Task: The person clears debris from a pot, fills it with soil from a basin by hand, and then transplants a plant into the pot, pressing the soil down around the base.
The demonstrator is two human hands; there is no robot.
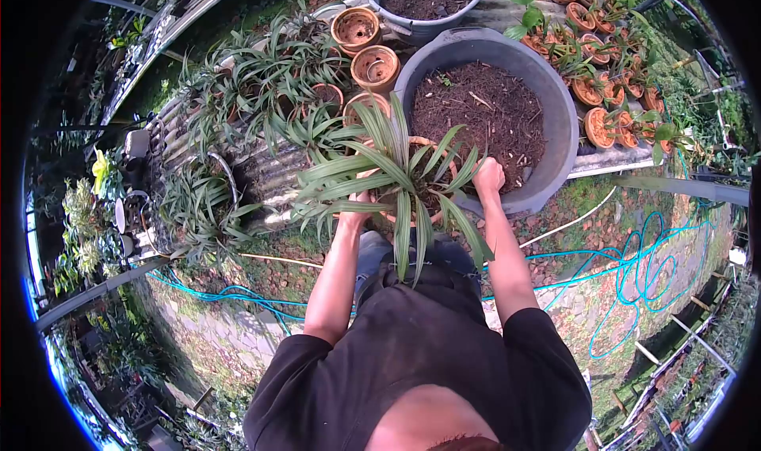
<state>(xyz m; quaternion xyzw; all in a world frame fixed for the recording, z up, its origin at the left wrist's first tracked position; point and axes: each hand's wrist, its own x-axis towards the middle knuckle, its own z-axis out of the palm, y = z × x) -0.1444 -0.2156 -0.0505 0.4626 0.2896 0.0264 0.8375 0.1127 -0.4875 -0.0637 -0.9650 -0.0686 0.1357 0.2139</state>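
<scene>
A potted plant (400, 177) with long striped green leaves stands right in front of my body, its terracotta rim partly showing under the leaves. My left hand (361, 191) is at the pot's left side, its fingers mostly hidden by leaves. At the near left edge of a large grey tub (564, 126) filled with dark soil (479, 118), my right hand (489, 177) is closed, with its knuckles up. Whatever it may hold is too hidden to make out. The plant's right leaves reach close to that hand.
Stacked terracotta pots (355, 29) stand beyond the plant. A second soil-filled tub (416, 27) is at the top. Many leafy plants (277, 78) crowd the left of the corrugated table, small orange pots (598, 128) the right. A teal hose (634, 269) lies on the ground.
</scene>
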